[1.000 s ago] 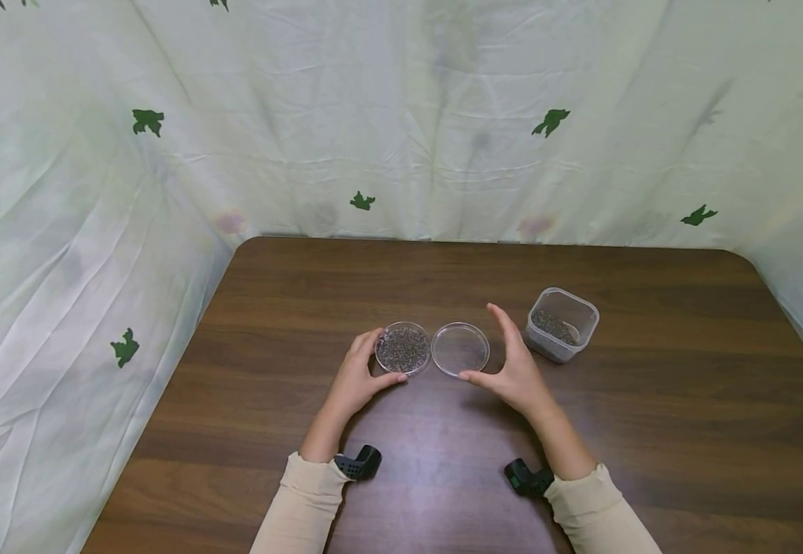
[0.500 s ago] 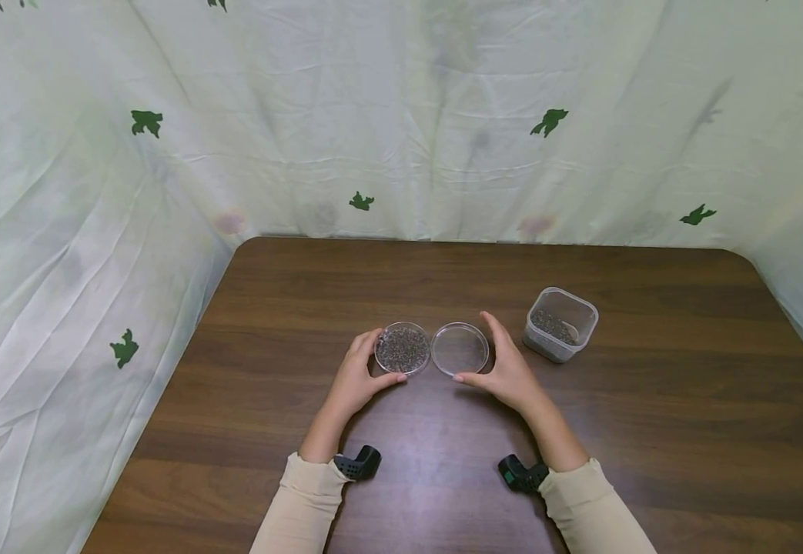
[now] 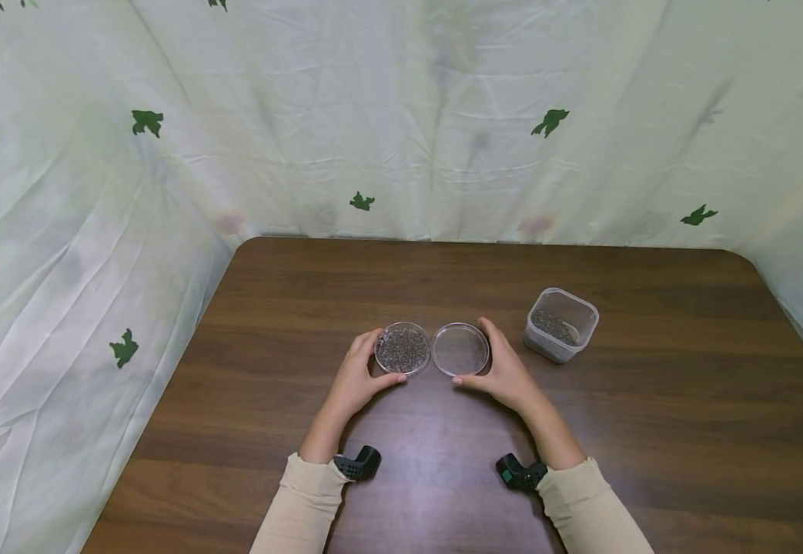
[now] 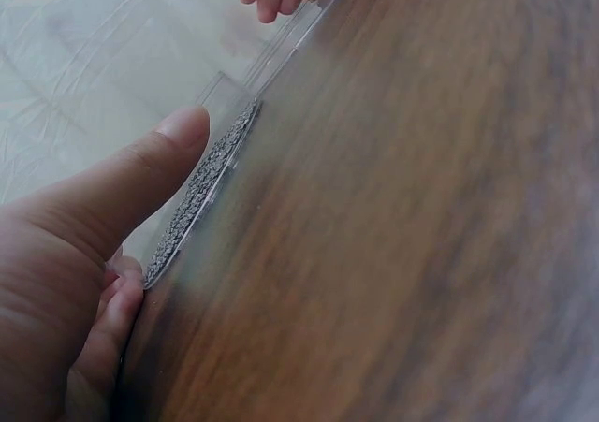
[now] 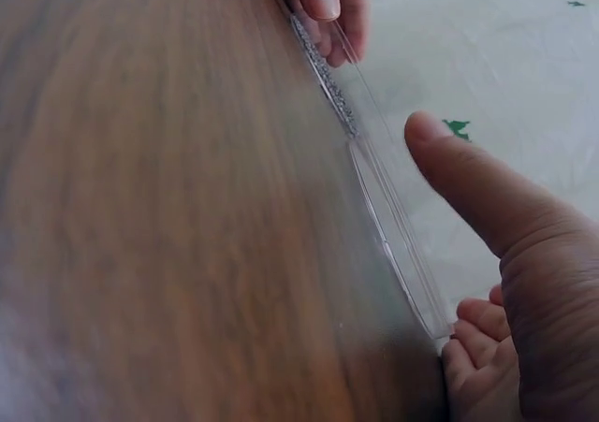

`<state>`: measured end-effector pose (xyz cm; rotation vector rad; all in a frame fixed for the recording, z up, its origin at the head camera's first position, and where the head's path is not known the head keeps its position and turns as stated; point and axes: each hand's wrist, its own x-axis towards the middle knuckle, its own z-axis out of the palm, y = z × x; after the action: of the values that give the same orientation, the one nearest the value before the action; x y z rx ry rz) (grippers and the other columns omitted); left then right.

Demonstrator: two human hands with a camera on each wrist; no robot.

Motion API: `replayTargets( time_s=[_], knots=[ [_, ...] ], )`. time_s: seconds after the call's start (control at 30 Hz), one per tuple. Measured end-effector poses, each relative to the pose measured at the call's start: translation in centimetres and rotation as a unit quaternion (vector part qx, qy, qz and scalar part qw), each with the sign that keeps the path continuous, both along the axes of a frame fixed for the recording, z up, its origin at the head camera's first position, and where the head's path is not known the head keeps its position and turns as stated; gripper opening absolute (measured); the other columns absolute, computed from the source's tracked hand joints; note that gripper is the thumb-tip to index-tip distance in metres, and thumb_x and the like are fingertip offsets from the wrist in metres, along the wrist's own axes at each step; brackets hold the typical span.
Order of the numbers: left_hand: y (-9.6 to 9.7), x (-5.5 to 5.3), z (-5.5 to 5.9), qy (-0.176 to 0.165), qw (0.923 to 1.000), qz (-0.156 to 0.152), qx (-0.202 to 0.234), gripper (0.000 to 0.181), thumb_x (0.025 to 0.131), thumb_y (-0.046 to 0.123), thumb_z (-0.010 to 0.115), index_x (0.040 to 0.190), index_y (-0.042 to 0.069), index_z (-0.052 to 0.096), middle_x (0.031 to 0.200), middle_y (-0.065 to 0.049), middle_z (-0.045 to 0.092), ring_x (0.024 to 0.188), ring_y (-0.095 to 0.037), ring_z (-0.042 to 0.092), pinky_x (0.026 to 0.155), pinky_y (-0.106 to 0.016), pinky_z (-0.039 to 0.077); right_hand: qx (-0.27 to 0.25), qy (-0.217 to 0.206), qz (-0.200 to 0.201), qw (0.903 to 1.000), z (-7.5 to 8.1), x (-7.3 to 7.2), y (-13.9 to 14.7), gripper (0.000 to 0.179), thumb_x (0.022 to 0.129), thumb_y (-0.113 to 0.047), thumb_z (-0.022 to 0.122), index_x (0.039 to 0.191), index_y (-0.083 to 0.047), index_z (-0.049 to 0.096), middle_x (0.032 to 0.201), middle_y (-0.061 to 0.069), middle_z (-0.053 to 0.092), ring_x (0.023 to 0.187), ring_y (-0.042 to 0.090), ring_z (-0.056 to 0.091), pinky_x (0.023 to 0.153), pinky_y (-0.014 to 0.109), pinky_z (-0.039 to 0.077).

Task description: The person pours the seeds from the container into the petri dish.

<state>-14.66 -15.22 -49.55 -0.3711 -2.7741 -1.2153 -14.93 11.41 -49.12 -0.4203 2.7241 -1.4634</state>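
Note:
A round clear petri dish (image 3: 403, 349) filled with dark grey granules sits on the table. My left hand (image 3: 355, 377) holds it from the left, thumb at the near rim and fingers round the far side. Right beside it lies a second clear round dish (image 3: 460, 350), without granules. My right hand (image 3: 508, 377) spans this one from the right. In the right wrist view its fingers (image 5: 482, 347) reach the clear dish's edge, while a gap shows between the thumb (image 5: 459, 165) and the dish wall.
A clear square plastic tub (image 3: 562, 325), partly filled with the same dark granules, stands behind and right of my right hand. A pale curtain (image 3: 401, 115) with green leaf shapes hangs beyond the brown wooden table (image 3: 650, 369).
My right hand has moved left and its fingers have come in closer round the empty dish. The left hand and both dishes have stayed in place.

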Motion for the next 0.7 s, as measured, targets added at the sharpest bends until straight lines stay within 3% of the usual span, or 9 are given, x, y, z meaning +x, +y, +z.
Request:
replayTargets(
  time_s=[0.47, 0.7],
  knots=[
    [0.06, 0.01, -0.07, -0.001, 1.0000, 0.002, 0.003, 0.089, 0.062, 0.034, 0.081, 0.133, 0.000, 0.039, 0.128, -0.018, 0.041, 0.118, -0.030, 0.039, 0.097, -0.043, 0.031, 0.053, -0.022, 0.012, 0.9983, 0.33, -0.09, -0.46, 0.107, 0.063, -0.030, 0.082, 0.141, 0.001, 0.016, 0.141, 0.023, 0.023, 0.129, 0.034, 0.021, 0.102, 0.047, 0.020],
    [0.08, 0.06, -0.02, 0.001, 1.0000, 0.000, 0.002, 0.089, 0.062, 0.034, 0.081, 0.133, 0.000, 0.039, 0.128, -0.019, 0.041, 0.117, -0.031, 0.039, 0.097, -0.044, 0.031, 0.052, -0.018, 0.006, 0.9985, 0.34, 0.04, -0.57, 0.104, 0.063, -0.027, 0.082, 0.140, 0.001, 0.018, 0.139, 0.023, 0.026, 0.128, 0.034, 0.023, 0.102, 0.048, 0.022]
  ],
)
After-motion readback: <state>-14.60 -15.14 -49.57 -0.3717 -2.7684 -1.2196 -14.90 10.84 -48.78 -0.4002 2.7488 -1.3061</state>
